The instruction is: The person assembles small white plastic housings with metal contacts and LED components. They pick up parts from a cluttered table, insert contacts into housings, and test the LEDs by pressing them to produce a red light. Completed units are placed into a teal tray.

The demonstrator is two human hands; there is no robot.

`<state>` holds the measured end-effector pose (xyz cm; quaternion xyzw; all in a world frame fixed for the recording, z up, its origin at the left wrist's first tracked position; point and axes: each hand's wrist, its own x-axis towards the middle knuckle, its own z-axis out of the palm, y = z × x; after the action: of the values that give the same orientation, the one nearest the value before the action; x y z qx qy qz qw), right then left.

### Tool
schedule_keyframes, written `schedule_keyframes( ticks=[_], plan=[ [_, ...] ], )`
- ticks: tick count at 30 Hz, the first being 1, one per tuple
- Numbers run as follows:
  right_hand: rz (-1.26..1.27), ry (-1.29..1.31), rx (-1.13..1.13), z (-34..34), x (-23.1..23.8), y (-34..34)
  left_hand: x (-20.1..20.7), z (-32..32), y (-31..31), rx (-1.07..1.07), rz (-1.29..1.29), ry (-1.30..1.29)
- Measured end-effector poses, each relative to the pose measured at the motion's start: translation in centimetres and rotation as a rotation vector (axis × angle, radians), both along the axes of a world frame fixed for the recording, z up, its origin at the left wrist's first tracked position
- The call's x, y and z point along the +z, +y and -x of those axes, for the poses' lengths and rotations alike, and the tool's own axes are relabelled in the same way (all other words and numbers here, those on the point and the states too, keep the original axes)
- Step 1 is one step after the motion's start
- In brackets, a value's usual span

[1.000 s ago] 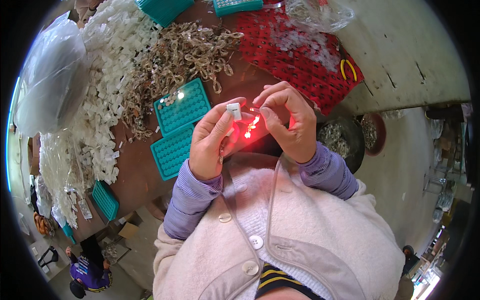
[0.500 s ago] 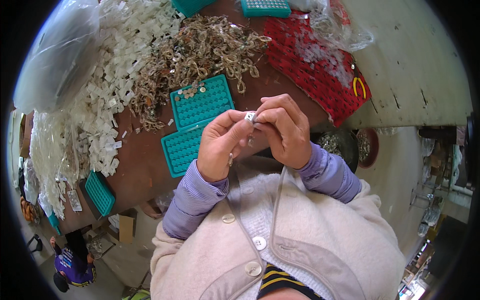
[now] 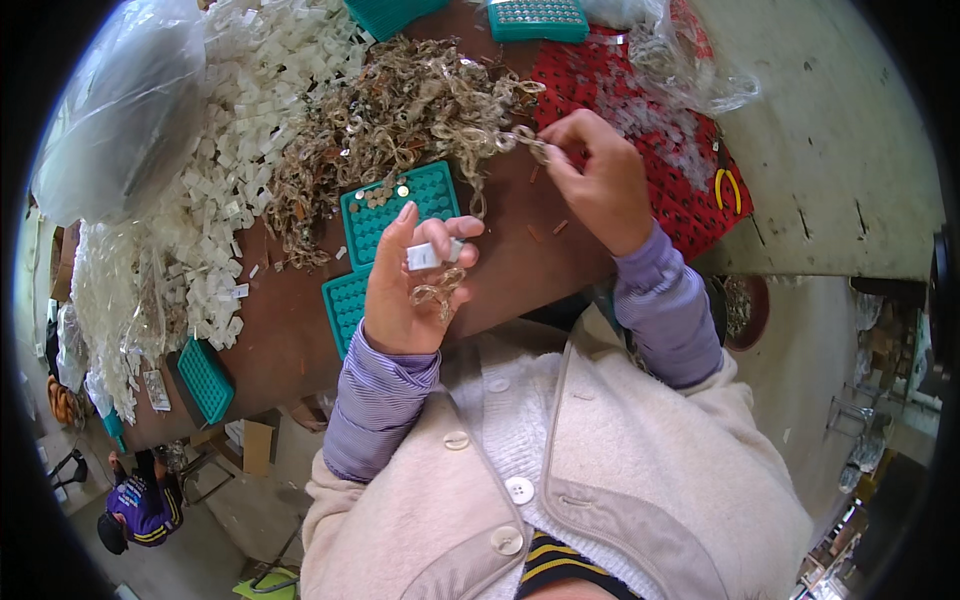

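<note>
My left hand [image 3: 388,300] is held palm up, thumb raised, with curled fingers around a small white tag [image 3: 422,256]. A tan looped cord [image 3: 438,292] hangs over the fingers below the tag. Out to the right, my right hand [image 3: 608,190] pinches the end of a tan braided cord strand [image 3: 522,138] at the edge of a large tangled pile of such cords [image 3: 390,115]. Behind my left hand lie two teal trays with round hollows; several small round pieces [image 3: 378,193] sit in the farther tray [image 3: 435,190], and my hand partly covers the nearer one [image 3: 340,300].
White tags [image 3: 250,90] are heaped at the left beside a filled clear plastic bag [image 3: 120,120]. A red patterned cloth [image 3: 690,190] carries clear bits and yellow-handled pliers [image 3: 727,190]. A filled teal tray [image 3: 538,20] stands at the back. Another person [image 3: 140,510] is at lower left.
My hands have parted. The right has moved away to the right and far side and taken hold of a cord strand; the left has turned palm up, keeping the white tag.
</note>
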<state>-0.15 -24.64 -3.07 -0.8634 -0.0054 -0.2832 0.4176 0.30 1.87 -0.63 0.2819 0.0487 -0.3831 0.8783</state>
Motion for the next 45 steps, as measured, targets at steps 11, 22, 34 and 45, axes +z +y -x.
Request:
schedule_keyframes(
  ticks=[11,22,34,45],
  plan=[
    [0.232,-0.024,-0.228,4.5,1.1,-1.1,0.0,1.1,-0.4,-0.005,-0.204,0.012],
    [0.643,-0.061,-0.153,5.8,2.7,3.7,0.7,2.7,0.1,0.14,-0.802,-1.059],
    [0.309,-0.028,-0.125,7.2,1.7,1.9,2.6,0.7,-2.6,0.022,-1.162,-1.353],
    [0.368,-0.094,-0.078,4.8,2.1,3.2,5.3,-1.6,-3.1,0.008,-1.289,-1.808]
  ],
)
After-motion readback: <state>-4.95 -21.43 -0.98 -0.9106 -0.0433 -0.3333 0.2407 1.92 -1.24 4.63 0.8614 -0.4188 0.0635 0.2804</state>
